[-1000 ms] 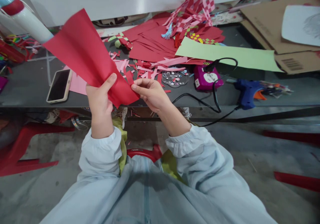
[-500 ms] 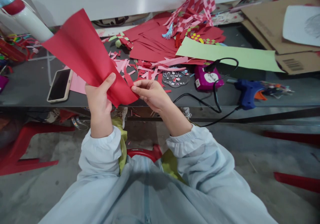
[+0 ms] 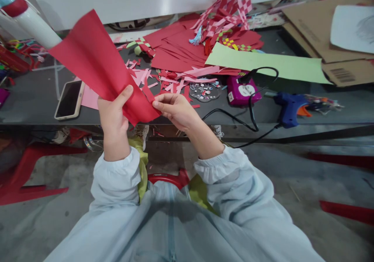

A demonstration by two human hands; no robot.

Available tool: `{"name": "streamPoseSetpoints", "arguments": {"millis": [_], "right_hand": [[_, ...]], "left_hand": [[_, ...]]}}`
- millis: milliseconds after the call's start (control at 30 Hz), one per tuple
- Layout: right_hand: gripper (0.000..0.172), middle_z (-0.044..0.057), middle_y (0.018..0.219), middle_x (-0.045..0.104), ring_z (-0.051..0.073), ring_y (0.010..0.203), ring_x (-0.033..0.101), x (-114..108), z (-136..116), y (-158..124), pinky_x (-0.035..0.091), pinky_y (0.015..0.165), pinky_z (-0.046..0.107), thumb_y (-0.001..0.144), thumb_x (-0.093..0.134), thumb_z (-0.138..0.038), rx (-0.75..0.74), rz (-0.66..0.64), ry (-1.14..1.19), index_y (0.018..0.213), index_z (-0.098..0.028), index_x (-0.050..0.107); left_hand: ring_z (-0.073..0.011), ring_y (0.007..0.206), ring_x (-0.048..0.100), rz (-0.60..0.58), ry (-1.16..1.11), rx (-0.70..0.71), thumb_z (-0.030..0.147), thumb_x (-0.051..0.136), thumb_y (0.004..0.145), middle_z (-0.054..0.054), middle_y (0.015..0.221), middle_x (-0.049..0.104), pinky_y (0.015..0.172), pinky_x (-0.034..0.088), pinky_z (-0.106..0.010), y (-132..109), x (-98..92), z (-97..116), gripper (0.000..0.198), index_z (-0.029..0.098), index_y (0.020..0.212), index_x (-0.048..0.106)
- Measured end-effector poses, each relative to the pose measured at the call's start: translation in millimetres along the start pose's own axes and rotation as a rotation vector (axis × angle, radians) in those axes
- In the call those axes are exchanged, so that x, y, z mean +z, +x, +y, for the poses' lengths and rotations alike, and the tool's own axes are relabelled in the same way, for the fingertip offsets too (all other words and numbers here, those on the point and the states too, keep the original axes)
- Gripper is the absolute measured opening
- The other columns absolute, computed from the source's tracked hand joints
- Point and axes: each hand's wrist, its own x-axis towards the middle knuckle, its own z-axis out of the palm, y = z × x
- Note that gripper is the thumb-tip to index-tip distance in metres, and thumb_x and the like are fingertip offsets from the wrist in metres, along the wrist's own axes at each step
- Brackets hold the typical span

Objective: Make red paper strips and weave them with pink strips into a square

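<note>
1. Your left hand (image 3: 112, 112) is clenched on the red paper sheet (image 3: 93, 63) near its lower end. The thumb presses flat on the face toward you, and the other fingers are hidden behind the paper.
2. Your right hand (image 3: 175, 110) pinches the sheet's lower corner between thumb and forefinger tip. The remaining fingers curl loosely under the palm.
3. The sheet is in the air, fanning up and to the left away from your left thumb. Its bottom corner sits between your two thumbs.
4. Just above your right fingertips a narrow strip (image 3: 148, 94) stands up from the sheet's edge, partly separated. By the look of it only this one strip is started. The broad span beyond your left thumb shows no cuts, so most of this sheet seems left to work.
5. Past your right fingertips, loose red and pink scraps (image 3: 169, 78) litter the table (image 3: 35, 98). Farther out, the woven pieces (image 3: 230, 12) look finished.
6. Both forearms rise from your lap with the wrists bent back and the palms turned toward each other. The hands are near each other but apart.
7. A phone (image 3: 69, 99) lies beyond your left knuckles. The glue gun (image 3: 289, 104) lies well apart from your right fingers.
</note>
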Motion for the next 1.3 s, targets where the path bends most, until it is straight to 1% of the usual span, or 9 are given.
{"name": "streamPoseSetpoints", "arguments": {"millis": [267,467,533,633,733,867,967,1100,1300], "right_hand": [[0.045,-0.006,0.07,0.064,0.005,0.064,0.056,-4,-4,1,0.048,0.058,0.017,0.047,0.092,-0.048,-0.099,0.085,0.039,0.07,-0.019,0.066],[0.044,-0.004,0.078,0.065,0.007,0.071,0.059,-7,-8,4,0.053,0.067,0.02,0.051,0.092,-0.045,-0.179,0.23,0.099,0.076,-0.022,0.065],[0.045,-0.003,0.08,0.066,0.008,0.073,0.06,-7,-9,5,0.053,0.067,0.021,0.051,0.091,-0.046,-0.208,0.272,0.095,0.077,-0.022,0.064],[0.046,-0.003,0.077,0.065,0.009,0.072,0.06,-7,-9,5,0.052,0.066,0.022,0.05,0.091,-0.05,-0.269,0.303,0.067,0.076,-0.023,0.064],[0.045,-0.003,0.076,0.065,0.011,0.074,0.061,-6,-9,5,0.053,0.07,0.024,0.051,0.09,-0.051,-0.332,0.292,0.0,0.074,-0.022,0.064],[0.04,-0.003,0.076,0.065,0.01,0.075,0.06,-7,-9,4,0.052,0.074,0.025,0.056,0.088,-0.05,-0.397,0.244,-0.069,0.072,-0.022,0.066],[0.039,-0.003,0.074,0.064,0.01,0.073,0.059,-8,-11,3,0.052,0.073,0.025,0.058,0.088,-0.05,-0.392,0.22,-0.112,0.072,-0.022,0.066],[0.041,-0.003,0.073,0.064,0.012,0.074,0.06,-6,-11,2,0.053,0.073,0.026,0.055,0.088,-0.052,-0.345,0.224,-0.127,0.073,-0.022,0.066],[0.043,-0.003,0.069,0.063,0.008,0.065,0.056,-4,-14,0,0.051,0.062,0.022,0.052,0.089,-0.053,-0.277,0.18,-0.054,0.071,-0.021,0.067]], "left_hand": [[-0.0251,0.108,0.068,-0.146,0.001,-0.004,0.049,0.089,0.059,-0.005,0.11,0.073,0.096,0.057,-0.039,-2,-1.9,2,0.05,0.024,0.096,0.067],[-0.0267,0.11,0.067,-0.225,-0.025,-0.047,0.051,0.087,0.061,-0.007,0.104,0.072,0.092,0.057,-0.039,-2,-1.1,3,0.05,0.022,0.096,0.068],[-0.0274,0.112,0.067,-0.223,-0.036,-0.069,0.053,0.084,0.064,-0.007,0.098,0.071,0.093,0.057,-0.038,-2,-1.1,2,0.046,0.021,0.091,0.067],[-0.0257,0.103,0.069,-0.188,-0.024,-0.111,0.05,0.083,0.066,-0.004,0.083,0.068,0.089,0.058,-0.037,-2,-1.5,-1,0.037,0.02,0.078,0.063],[-0.0248,0.098,0.071,-0.244,0.007,-0.14,0.037,0.084,0.062,-0.003,0.083,0.071,0.089,0.058,-0.039,-3,-1.5,-2,0.031,0.019,0.081,0.067],[-0.0245,0.093,0.072,-0.294,0.02,-0.173,0.023,0.085,0.054,-0.004,0.09,0.076,0.09,0.059,-0.042,-4,-0.7,-2,0.037,0.018,0.089,0.072],[-0.0244,0.088,0.073,-0.251,0.018,-0.175,0.024,0.087,0.053,-0.005,0.087,0.076,0.087,0.06,-0.041,-7,0.9,0,0.034,0.017,0.084,0.074],[-0.0269,0.092,0.073,-0.222,0.036,-0.178,0.031,0.093,0.05,-0.008,0.093,0.077,0.085,0.061,-0.041,-10,3.1,2,0.041,0.016,0.084,0.074],[-0.0267,0.09,0.073,-0.194,0.042,-0.128,0.032,0.094,0.049,-0.007,0.092,0.077,0.084,0.062,-0.043,-10,3.1,1,0.041,0.017,0.082,0.075]]}}
